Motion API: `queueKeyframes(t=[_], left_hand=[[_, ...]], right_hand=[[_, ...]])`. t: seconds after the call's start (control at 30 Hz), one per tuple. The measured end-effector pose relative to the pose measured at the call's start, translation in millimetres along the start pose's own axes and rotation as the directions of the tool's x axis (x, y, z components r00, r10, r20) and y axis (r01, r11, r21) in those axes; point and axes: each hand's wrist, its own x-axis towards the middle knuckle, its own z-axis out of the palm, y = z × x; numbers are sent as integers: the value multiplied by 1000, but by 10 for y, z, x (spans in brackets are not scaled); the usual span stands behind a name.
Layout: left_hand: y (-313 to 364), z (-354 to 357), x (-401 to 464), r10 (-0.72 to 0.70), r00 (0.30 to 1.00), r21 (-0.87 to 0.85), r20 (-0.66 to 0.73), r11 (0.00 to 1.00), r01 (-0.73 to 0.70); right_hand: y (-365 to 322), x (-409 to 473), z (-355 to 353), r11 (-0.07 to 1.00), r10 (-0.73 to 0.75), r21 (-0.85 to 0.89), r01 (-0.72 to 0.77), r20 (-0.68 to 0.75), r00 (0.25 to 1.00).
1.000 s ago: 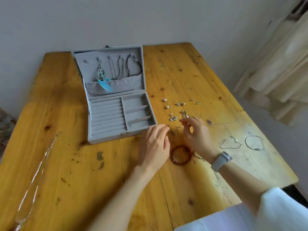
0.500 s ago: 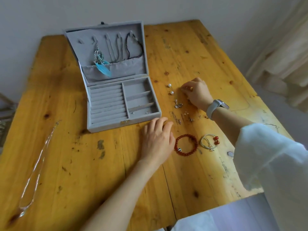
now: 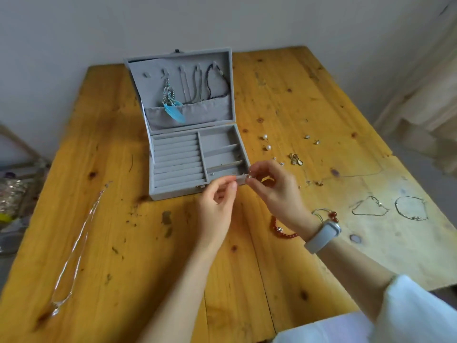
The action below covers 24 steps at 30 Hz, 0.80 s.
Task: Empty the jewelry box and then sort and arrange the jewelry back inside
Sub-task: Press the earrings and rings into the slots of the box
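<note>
The grey jewelry box (image 3: 178,191) stands open on the wooden table (image 3: 118,243). A feather earring (image 3: 173,105) and a dark beaded necklace (image 3: 217,82) hang in its lid. My left hand (image 3: 217,209) and my right hand (image 3: 277,191) meet just in front of the box's right corner, both pinching a small silver earring (image 3: 243,179). Pearl studs (image 3: 266,142), gold earrings (image 3: 295,159) and tiny studs (image 3: 312,139) lie right of the box. A red bead bracelet (image 3: 280,231) is partly hidden under my right wrist.
A long silver chain (image 3: 76,246) lies on the table's left side. Two thin silver bracelets (image 3: 369,207) (image 3: 411,209) and a bracelet with red beads (image 3: 326,214) rest at the right. A curtain (image 3: 425,95) hangs beyond the right edge. Clutter (image 3: 12,194) sits off the left edge.
My right hand has come back from the loose earrings to the box's front corner with a small piece. My left hand has lifted off the table and joined it.
</note>
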Motion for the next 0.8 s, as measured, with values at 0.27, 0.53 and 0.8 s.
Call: queueKeyframes(t=[0.27,0.53,0.8], left_hand=[[15,-432,-139,-65,998,-28,1,997,65],[183,-776,326,-124,992,-80,-37,990,120],[227,-862,1426,-43,998,387,38,922,25]], right_hand=[[-183,-267,319,996,-12,87,3,106,994],[-371,92,457,937,151,302,-175,100,983],[-252,1020,720,888,286,353,-294,76,955]])
